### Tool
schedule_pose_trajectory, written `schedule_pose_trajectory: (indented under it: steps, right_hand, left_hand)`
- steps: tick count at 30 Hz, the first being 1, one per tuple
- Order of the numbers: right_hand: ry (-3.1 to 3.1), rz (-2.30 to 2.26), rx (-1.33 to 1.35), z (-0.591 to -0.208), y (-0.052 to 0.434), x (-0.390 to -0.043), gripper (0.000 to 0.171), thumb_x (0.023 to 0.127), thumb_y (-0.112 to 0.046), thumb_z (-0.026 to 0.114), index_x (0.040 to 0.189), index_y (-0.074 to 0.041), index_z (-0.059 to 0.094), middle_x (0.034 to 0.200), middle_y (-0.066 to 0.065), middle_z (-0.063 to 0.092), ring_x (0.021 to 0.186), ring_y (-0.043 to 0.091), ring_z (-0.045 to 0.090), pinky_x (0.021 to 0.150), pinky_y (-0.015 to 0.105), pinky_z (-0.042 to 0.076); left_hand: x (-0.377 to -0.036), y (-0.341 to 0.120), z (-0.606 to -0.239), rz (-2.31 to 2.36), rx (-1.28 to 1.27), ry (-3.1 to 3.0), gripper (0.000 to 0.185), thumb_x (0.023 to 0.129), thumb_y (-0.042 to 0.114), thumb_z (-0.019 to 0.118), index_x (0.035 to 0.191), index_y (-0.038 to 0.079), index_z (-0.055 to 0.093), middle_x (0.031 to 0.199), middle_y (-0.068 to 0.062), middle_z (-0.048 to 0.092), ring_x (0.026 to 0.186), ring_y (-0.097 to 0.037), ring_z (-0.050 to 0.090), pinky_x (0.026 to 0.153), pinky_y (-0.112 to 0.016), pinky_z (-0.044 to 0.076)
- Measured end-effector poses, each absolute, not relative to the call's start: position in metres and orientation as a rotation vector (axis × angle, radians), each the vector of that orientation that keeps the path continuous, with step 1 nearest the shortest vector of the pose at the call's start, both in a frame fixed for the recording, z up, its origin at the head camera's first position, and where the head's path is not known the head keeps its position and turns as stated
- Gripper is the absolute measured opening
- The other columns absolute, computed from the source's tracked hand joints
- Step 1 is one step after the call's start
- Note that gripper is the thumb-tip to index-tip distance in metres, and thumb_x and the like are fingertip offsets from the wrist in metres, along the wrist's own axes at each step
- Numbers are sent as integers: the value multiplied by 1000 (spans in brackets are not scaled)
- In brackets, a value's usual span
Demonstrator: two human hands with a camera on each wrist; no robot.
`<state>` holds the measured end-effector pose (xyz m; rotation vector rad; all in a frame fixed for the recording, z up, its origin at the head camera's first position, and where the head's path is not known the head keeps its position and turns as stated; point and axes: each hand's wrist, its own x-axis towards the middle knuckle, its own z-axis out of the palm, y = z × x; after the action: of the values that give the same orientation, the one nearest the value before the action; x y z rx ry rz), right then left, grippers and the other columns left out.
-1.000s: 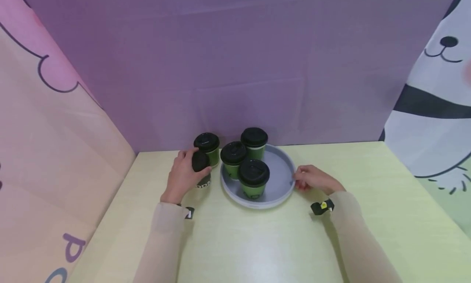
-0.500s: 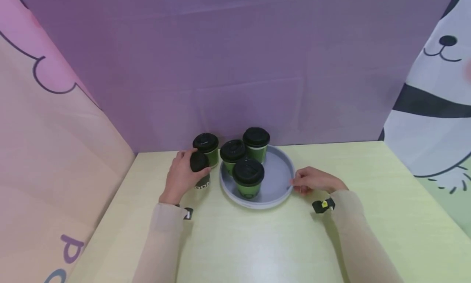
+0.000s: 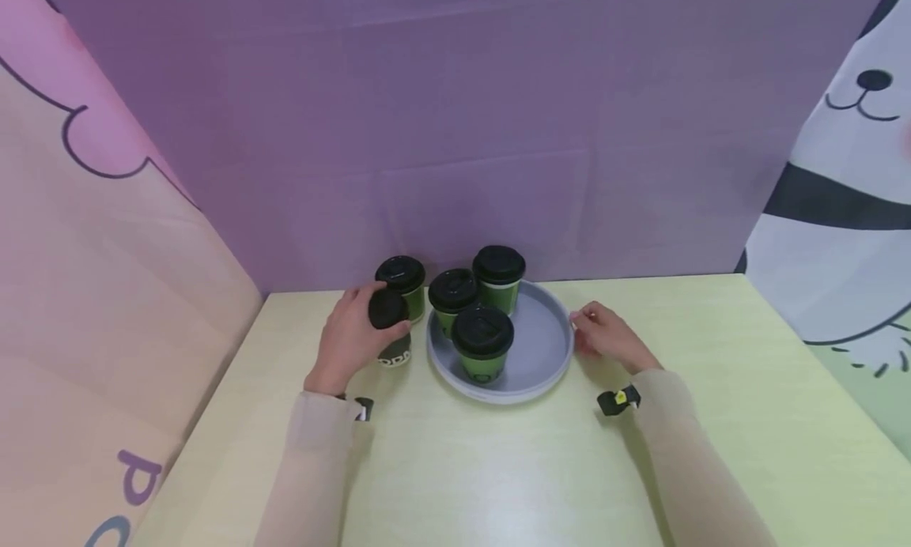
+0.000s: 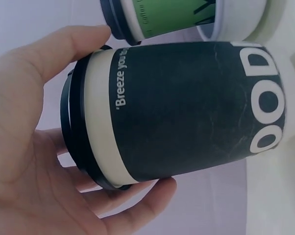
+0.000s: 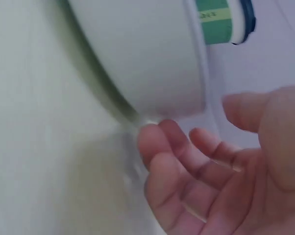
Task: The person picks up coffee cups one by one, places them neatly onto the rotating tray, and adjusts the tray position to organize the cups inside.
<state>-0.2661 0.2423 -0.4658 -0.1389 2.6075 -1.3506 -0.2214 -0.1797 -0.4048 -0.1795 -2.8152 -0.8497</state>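
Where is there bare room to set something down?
Bare: the right side of the tray, between its three lidded cups and the right hand; the table between the sleeves. Crowded: the tray's left side and beyond, where the left hand holds a dark cup by a green cup.

A pale yellow desk (image 3: 491, 452) spreads under my left hand (image 3: 349, 341) and right hand (image 3: 608, 337), with a soft patch of light (image 3: 505, 499) gleaming between them and me. Just beyond my hands, a purple backdrop (image 3: 455, 136) with faint fold lines rises behind the far edge. Out past my left, a peach-and-pink side panel (image 3: 100, 294) carries dark curved outlines and, low down, a purple letter (image 3: 141, 462). Off to my right, another panel (image 3: 854, 270) shows a white cartoon animal with a dark band, above pale green.
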Motion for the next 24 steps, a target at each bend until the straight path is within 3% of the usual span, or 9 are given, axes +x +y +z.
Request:
schedule_pose_trajectory:
  steps: [4,10,24]
  right_hand:
    - [2613,-1384,-102,-475,239,-269,43,109,-38,45,131,-2,52,95,15,71,73,16,65,64,29,53]
    - [2606,-1362,-114,-480,236,-270,41,109,-34,45,135,-4,53,86,10,69,71,18,64,61,31,54]
    - [2500,-1327,-156,-471,236,-269,45,110,-29,42,142,2,44,95,14,69,77,19,66,69,33,56]
  left_hand:
    - [-219,-179,-400,-848,-198,-2813,82,85,49,79,151,13,46,148,-22,50,131,-44,54,103,-62,49]
    - [-214,-177,-395,-847,-229,-2810,82,84,51,78,151,16,46,149,-19,50,131,-42,54,103,-61,49]
    - [-207,-176,-384,-824,-274,-2832,87,80,58,80,151,21,47,143,-15,53,124,-40,59,100,-60,50]
